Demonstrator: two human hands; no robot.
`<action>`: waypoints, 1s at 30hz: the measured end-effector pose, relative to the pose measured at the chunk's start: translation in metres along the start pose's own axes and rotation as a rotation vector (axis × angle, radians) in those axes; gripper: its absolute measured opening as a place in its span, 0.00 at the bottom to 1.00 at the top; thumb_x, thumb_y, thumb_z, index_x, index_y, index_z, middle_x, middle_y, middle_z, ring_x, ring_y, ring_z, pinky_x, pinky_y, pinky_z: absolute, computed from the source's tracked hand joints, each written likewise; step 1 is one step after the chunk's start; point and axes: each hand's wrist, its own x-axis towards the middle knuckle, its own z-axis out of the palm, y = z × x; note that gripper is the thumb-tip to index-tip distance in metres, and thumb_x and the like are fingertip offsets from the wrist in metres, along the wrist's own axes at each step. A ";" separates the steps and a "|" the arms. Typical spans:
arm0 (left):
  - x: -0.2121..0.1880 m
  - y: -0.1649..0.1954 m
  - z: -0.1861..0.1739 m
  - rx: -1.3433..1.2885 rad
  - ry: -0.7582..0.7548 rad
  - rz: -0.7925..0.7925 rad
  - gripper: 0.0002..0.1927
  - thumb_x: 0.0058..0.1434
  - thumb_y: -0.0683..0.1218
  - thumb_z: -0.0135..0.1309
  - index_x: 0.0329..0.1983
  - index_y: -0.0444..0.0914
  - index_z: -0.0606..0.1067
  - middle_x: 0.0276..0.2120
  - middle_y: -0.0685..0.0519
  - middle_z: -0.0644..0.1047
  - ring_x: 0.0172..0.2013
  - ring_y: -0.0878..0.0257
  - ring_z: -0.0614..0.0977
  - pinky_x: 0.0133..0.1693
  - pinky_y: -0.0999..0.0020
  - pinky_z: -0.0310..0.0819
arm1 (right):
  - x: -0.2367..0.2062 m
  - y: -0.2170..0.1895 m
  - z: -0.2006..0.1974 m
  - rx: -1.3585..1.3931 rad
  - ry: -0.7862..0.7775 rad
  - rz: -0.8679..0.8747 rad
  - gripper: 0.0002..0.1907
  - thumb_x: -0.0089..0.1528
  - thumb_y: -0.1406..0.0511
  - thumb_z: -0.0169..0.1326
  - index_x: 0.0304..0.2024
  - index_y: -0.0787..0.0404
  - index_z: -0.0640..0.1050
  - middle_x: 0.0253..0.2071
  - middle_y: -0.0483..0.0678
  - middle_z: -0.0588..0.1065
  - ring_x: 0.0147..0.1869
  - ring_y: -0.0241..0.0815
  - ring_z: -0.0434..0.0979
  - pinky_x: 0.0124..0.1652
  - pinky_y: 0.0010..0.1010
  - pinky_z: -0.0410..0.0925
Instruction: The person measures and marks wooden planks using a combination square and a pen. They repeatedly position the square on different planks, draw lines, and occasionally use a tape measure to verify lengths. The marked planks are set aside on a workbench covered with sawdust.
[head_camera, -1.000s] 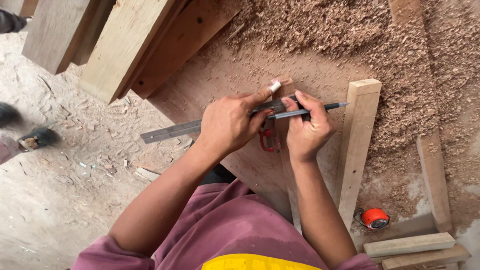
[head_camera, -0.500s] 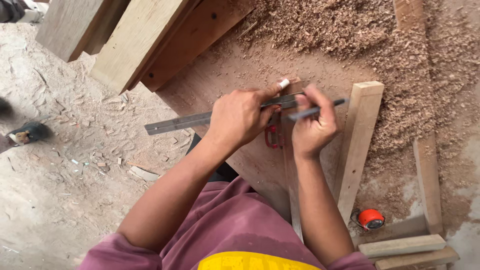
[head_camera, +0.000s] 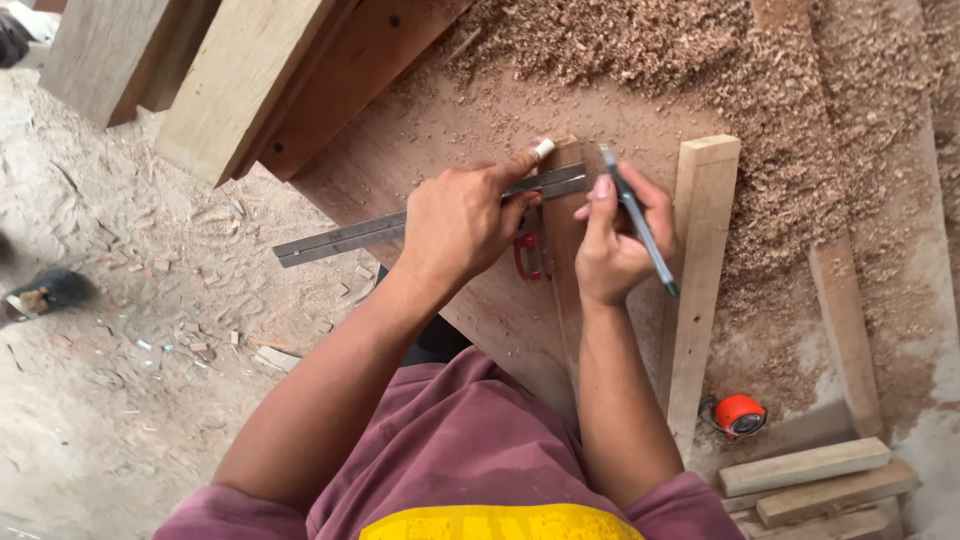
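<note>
Sawdust and wood shavings (head_camera: 800, 90) cover the far right of the brown plywood work surface (head_camera: 450, 130). The left hand (head_camera: 460, 225) presses down on a long grey metal square with a red stock (head_camera: 400, 225), fingers spread over the blade and the taped index fingertip pointing far; the blade runs leftward past the board's edge. Just right of it, the right hand (head_camera: 612, 240) grips a dark pencil (head_camera: 640, 225) between thumb and fingers, its tip at the far end beside the blade's right end. A pale upright wooden batten (head_camera: 695, 300) lies just right of that hand. Near the right, an orange tape measure (head_camera: 740, 413) sits beside short stacked wood offcuts (head_camera: 805, 465).
</note>
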 end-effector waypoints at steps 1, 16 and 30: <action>0.000 0.000 0.001 -0.005 0.008 0.005 0.22 0.62 0.56 0.59 0.60 0.58 0.77 0.28 0.51 0.82 0.30 0.49 0.84 0.31 0.53 0.76 | 0.000 0.000 0.001 0.045 -0.005 0.048 0.13 0.72 0.66 0.57 0.52 0.71 0.74 0.41 0.53 0.77 0.36 0.36 0.78 0.31 0.26 0.73; -0.001 -0.003 0.001 -0.056 0.048 -0.015 0.20 0.60 0.57 0.60 0.56 0.55 0.80 0.26 0.49 0.82 0.28 0.50 0.84 0.29 0.54 0.77 | 0.014 -0.011 0.014 -0.191 -0.223 -0.046 0.09 0.77 0.65 0.51 0.46 0.66 0.72 0.31 0.47 0.74 0.34 0.36 0.77 0.36 0.25 0.69; 0.001 -0.005 -0.001 -0.041 0.056 0.004 0.23 0.60 0.56 0.59 0.60 0.56 0.77 0.27 0.50 0.82 0.28 0.49 0.84 0.30 0.51 0.77 | 0.026 -0.013 0.016 -0.201 -0.355 0.026 0.10 0.76 0.65 0.52 0.44 0.67 0.73 0.30 0.45 0.75 0.33 0.34 0.77 0.35 0.25 0.68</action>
